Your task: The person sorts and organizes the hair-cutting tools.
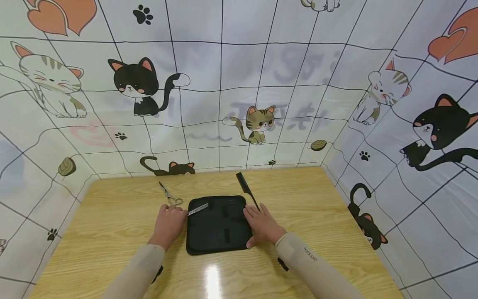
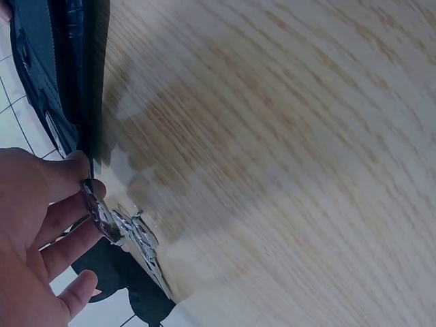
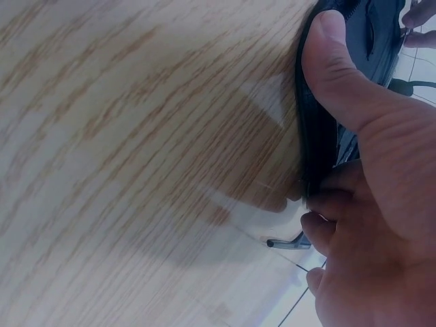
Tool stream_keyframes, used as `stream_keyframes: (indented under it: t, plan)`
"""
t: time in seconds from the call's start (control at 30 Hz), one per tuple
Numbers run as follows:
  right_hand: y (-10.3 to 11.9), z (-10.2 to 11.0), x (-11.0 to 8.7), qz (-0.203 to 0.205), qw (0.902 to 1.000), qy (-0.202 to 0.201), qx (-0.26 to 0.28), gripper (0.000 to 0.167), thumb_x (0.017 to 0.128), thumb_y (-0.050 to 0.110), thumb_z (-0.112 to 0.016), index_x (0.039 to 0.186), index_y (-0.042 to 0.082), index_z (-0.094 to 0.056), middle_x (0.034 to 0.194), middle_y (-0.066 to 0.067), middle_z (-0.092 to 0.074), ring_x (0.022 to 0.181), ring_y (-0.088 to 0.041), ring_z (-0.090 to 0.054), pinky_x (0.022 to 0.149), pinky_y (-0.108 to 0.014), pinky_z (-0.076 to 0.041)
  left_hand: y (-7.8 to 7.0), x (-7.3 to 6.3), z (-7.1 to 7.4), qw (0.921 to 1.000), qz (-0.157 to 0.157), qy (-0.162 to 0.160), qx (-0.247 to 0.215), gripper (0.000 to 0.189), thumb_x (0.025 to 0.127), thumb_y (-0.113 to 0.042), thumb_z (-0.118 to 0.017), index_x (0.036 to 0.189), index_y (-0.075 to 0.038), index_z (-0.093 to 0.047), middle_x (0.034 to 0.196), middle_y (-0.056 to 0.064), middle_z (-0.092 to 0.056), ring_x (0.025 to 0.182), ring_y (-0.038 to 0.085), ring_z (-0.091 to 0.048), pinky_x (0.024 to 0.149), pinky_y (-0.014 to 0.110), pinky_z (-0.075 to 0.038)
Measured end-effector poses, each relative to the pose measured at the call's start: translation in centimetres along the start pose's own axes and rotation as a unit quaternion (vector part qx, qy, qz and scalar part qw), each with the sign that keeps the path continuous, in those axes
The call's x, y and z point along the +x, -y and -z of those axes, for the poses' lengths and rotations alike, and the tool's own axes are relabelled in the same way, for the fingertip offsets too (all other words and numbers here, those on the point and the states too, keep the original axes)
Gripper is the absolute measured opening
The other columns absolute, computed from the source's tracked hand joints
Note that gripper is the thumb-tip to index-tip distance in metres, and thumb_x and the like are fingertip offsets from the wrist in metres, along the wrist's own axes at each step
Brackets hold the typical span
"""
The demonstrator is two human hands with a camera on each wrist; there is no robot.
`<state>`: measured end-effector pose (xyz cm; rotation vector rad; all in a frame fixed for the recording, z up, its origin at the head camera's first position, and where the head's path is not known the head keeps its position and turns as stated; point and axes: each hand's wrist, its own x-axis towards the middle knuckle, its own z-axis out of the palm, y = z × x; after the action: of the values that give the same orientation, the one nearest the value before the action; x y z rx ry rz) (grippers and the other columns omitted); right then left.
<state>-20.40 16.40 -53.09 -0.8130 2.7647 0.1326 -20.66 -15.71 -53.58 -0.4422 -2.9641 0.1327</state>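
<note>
2 arms [image 1: 130, 268] reach forward, left hand [image 1: 169, 224] pinching, right hand [image 1: 264, 225] thumb apart.

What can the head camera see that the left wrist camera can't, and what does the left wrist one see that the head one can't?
Only the head view shows the black comb, the striped brown cat picture and the pale sleeves. Only the left wrist view clearly shows the zipper of the black case. Both show that case, the left hand, the scissors lying beyond it and the wooden table.
</note>
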Motion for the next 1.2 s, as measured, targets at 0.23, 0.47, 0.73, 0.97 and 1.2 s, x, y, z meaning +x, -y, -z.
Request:
stream_keyframes:
  t: [0.23, 0.47, 0.73, 0.97, 1.2]
  plan:
    - [-0.1, 0.0, 0.0, 0.000, 1.0000, 0.000, -0.007, 0.118, 0.066, 0.070, -0.074, 0.154, 0.005, -0.028, 0.162, -0.011, -0.025, 0.150, -0.024, -0.025, 0.123, -0.054, -0.011, -0.4, 0.2, 0.0, 0.9998, -0.008, -0.018, 0.006, 0.009, 0.086, -0.018, -0.074, 0.095, -0.020, -0.076, 0.093, 0.000, -0.075, 0.093, 0.021, -0.069, 0.094, 0.049, -0.043]
    - [0.0, 0.2, -0.1, -0.002, 1.0000, 0.003, -0.005, 0.117, 0.066, 0.070, -0.074, 0.153, 0.005, -0.029, 0.161, -0.011, -0.026, 0.150, -0.025, -0.026, 0.123, -0.054, -0.012, -0.4, 0.4, -0.3, 0.9991, -0.017, -0.033, 0.021, 0.012, 0.086, -0.023, -0.074, 0.098, -0.020, -0.075, 0.096, 0.000, -0.074, 0.096, 0.021, -0.067, 0.095, 0.048, -0.044]
    - [0.0, 0.2, -0.1, -0.005, 1.0000, 0.006, 0.003, 0.117, 0.066, 0.069, -0.074, 0.154, 0.006, -0.028, 0.162, -0.010, -0.025, 0.150, -0.024, -0.024, 0.123, -0.054, -0.009, -0.4, 1.0, -0.7, 0.9980, -0.016, -0.059, 0.015, 0.013, 0.086, -0.021, -0.074, 0.099, -0.021, -0.075, 0.095, -0.002, -0.075, 0.097, 0.020, -0.067, 0.096, 0.046, -0.045]
    - [0.0, 0.1, -0.1, -0.007, 0.9999, 0.010, 0.006, 0.117, 0.067, 0.068, -0.074, 0.154, 0.006, -0.027, 0.162, -0.010, -0.024, 0.151, -0.024, -0.023, 0.123, -0.053, -0.008, -0.9, 1.8, -1.5, 0.9985, -0.010, -0.053, -0.002, 0.016, 0.088, -0.022, -0.072, 0.102, -0.024, -0.076, 0.096, -0.002, -0.075, 0.095, 0.020, -0.067, 0.096, 0.045, -0.043]
    - [0.0, -0.1, 0.1, -0.013, 0.9997, 0.021, 0.003, 0.117, 0.068, 0.070, -0.071, 0.156, 0.008, -0.023, 0.164, -0.008, -0.020, 0.152, -0.022, -0.020, 0.124, -0.053, -0.006, -1.6, 2.2, -1.6, 0.9986, -0.002, -0.053, -0.009, 0.015, 0.088, -0.020, -0.071, 0.101, -0.024, -0.078, 0.094, -0.001, -0.076, 0.094, 0.021, -0.068, 0.101, 0.044, -0.042]
